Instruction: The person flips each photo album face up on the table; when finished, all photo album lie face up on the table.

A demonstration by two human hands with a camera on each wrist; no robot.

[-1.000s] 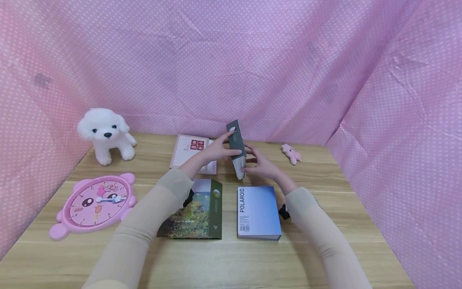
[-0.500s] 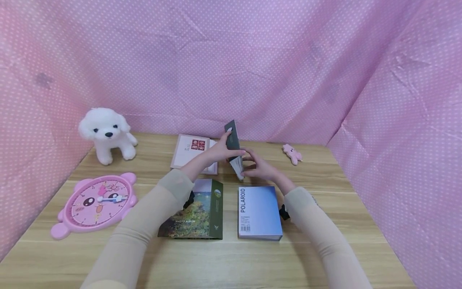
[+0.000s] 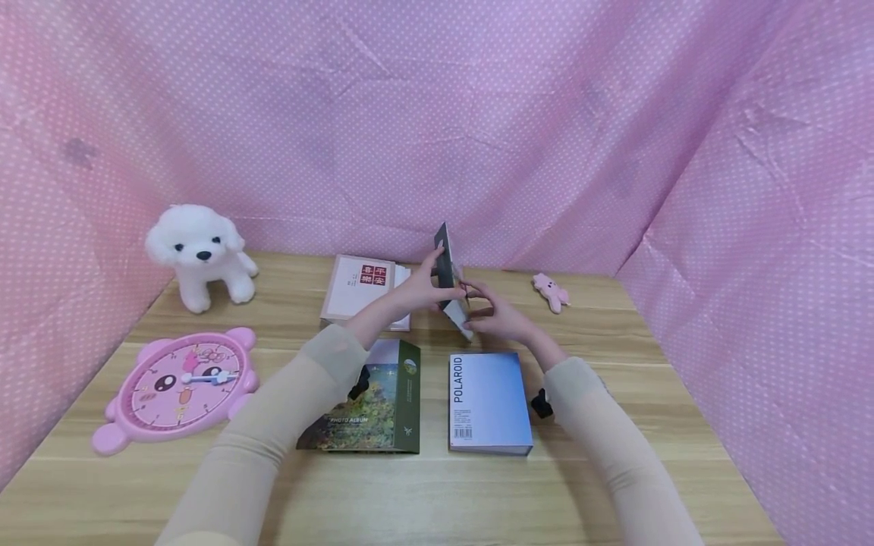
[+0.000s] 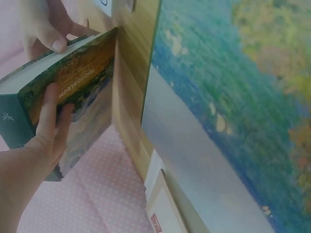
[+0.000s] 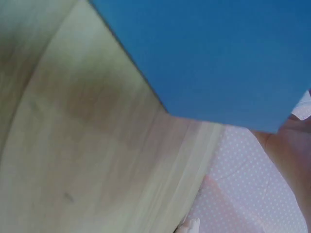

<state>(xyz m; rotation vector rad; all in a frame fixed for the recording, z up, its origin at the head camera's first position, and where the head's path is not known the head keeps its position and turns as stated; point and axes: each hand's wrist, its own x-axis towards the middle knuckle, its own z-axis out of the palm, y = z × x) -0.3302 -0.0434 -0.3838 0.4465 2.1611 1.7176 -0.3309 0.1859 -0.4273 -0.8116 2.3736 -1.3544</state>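
Between both hands, a photo album (image 4: 90, 114) with a painted cover and dark green spine stands tilted above the back of the table. My left hand (image 3: 418, 288) grips it at the spine, fingers spread on the cover in the left wrist view. My right hand (image 3: 504, 317) holds the page-edge side with bent fingers; in the left wrist view its thumb lies by the white pages, and its other fingers are partly hidden. Nearest in front lie a second painted photo album (image 3: 382, 402) and a blue-and-white POLAROID album (image 3: 490, 402). The right wrist view shows mostly a blue cover (image 5: 218, 58).
A white album with red characters (image 3: 355, 292) lies at the back, left of the hands. Farther left are a white plush dog (image 3: 205, 246) and a pink toy clock (image 3: 157, 398). A small pink plush (image 3: 550, 291) lies at the back right, before the pink dotted cloth (image 3: 437, 114).
The held album has turned, so its green spine shows narrower and its lower page end has swung right. Both hands have shifted slightly to the right and keep their hold.
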